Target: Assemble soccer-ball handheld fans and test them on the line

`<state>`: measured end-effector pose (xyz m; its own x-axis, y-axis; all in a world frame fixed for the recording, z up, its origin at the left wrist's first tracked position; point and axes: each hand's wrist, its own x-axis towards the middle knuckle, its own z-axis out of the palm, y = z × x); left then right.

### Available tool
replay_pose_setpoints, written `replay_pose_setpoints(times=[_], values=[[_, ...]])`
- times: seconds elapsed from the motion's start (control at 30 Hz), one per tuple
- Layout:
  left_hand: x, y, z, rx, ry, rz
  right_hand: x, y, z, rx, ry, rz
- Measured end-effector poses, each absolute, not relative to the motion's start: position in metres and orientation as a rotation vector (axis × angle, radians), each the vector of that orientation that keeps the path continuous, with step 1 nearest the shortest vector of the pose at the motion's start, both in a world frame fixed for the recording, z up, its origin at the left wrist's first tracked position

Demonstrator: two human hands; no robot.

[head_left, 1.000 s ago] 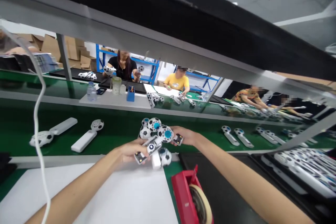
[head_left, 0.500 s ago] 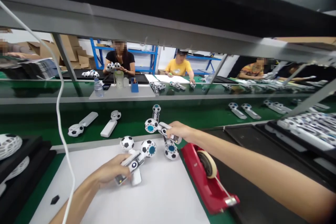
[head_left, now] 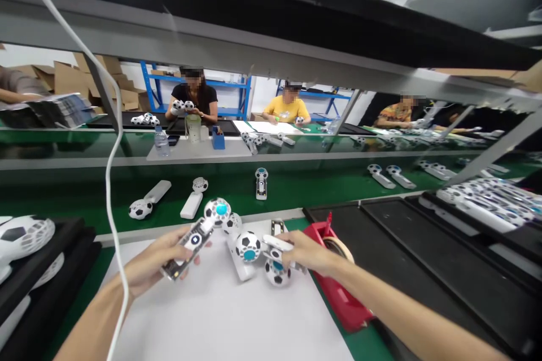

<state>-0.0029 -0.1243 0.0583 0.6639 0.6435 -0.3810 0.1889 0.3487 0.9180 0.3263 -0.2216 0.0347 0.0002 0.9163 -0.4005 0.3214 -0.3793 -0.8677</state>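
Note:
My left hand (head_left: 173,254) is closed round the handle of a soccer-ball fan (head_left: 195,240), its ball end with a blue centre tilted up to the right. Over the right part of the white sheet (head_left: 237,327), my right hand (head_left: 296,251) grips another soccer-ball fan (head_left: 249,247) by its white handle. One more ball-ended fan (head_left: 278,272) is under my right fingers; whether they hold it too I cannot tell. Between my hands a white fan (head_left: 242,265) lies on the sheet, partly covered by the held one.
A red tape dispenser (head_left: 345,304) stands right of the sheet. Several fans lie on the green belt (head_left: 322,186). Black trays (head_left: 406,248) are at the right, stacked black trays (head_left: 68,237) at the left. A white cable (head_left: 109,192) hangs in front. People sit across the line.
My left hand has lifted its fan and turned it up, leftward of the white one. My right hand has come nearer over the sheet with its fan. One fan stays behind on the belt.

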Motion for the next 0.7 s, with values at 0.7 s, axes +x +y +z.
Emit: replay_pose_setpoints(times=[0.7], values=[[0.037, -0.093, 0.122, 0.896, 0.876, 0.938, 0.357, -0.069, -0.032, -2.134, -1.233, 0.264]])
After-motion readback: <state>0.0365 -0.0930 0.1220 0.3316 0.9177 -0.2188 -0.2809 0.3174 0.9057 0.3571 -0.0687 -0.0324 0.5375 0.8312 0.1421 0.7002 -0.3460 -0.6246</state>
